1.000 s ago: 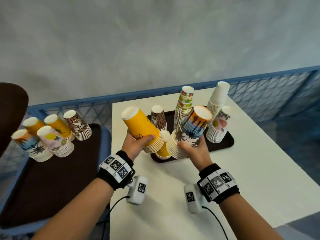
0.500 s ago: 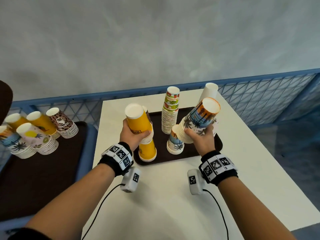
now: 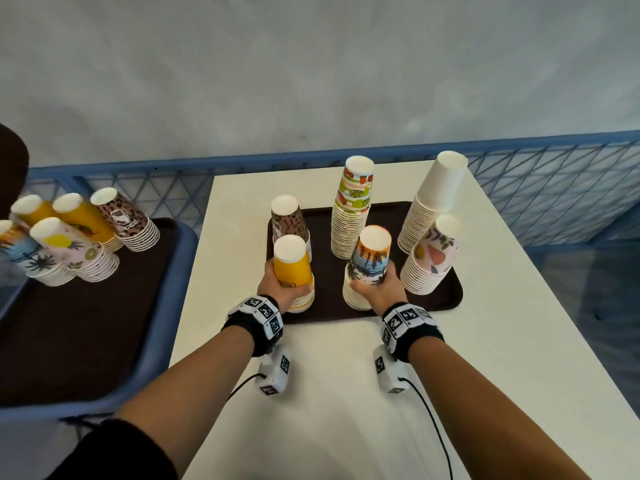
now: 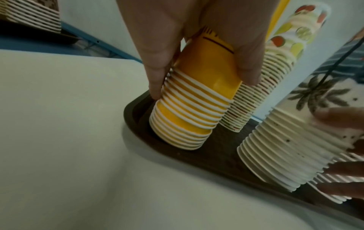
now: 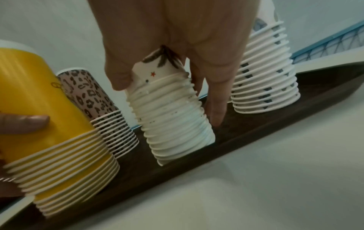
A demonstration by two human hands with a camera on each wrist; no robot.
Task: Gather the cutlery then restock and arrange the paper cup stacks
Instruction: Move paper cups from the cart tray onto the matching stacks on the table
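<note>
My left hand grips a stack of yellow paper cups, upside down and seated on the front left of the dark brown tray. My right hand grips a palm-print cup stack standing at the tray's front middle. Behind stand a leopard-print stack, a tall fruit-print stack, a tall white stack and a pastel leaf-print stack.
The tray lies on a white table. To the left a second dark tray in a blue cart holds several leaning cup stacks. A blue mesh railing runs behind the table. No cutlery is in view.
Both hands lowered their tilted stacks onto the shorter matching stacks on the tray; the yellow and palm-print stacks now stand upright and merged.
</note>
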